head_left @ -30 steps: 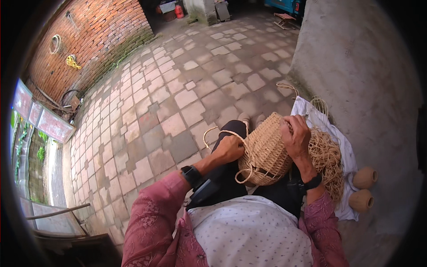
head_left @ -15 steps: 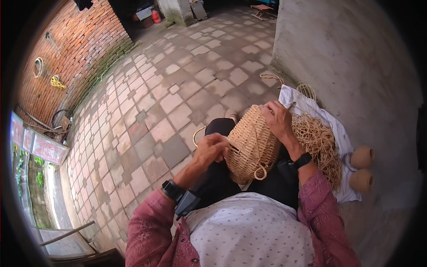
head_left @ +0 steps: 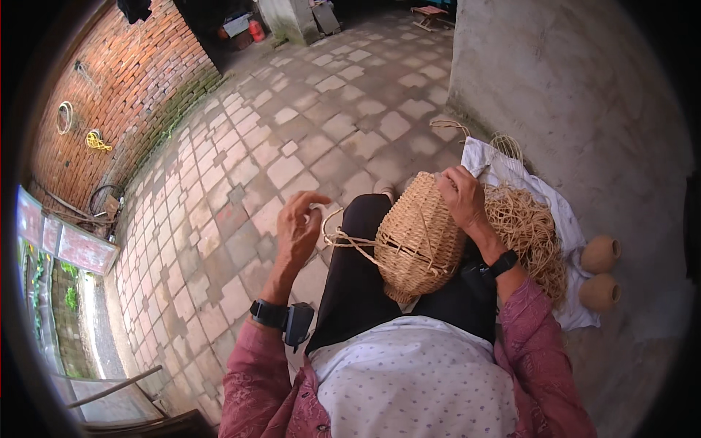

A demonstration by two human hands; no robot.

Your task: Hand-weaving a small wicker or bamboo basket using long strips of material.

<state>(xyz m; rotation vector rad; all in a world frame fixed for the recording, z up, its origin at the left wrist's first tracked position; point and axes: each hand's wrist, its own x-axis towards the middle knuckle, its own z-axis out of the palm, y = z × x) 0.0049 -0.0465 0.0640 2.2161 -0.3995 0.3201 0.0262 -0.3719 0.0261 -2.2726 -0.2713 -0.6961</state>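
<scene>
A half-woven straw basket [head_left: 418,241] rests on my lap, its rounded bottom toward me. My right hand [head_left: 461,198] grips its upper right rim. My left hand [head_left: 298,228] is raised off the basket to the left, fingers pinching a loose pale straw strand [head_left: 343,235] that runs back to the basket's side. A looped straw handle hangs between the left hand and the basket.
A heap of loose straw [head_left: 529,233] lies on a white cloth [head_left: 569,306] at my right, beside two small brown clay pots [head_left: 600,254]. A grey concrete wall [head_left: 562,87] rises on the right; a brick wall [head_left: 117,95] stands at left across the paved yard.
My left hand has left the basket's side and swung out to the left, drawing the strand with it. The right hand stays on the rim.
</scene>
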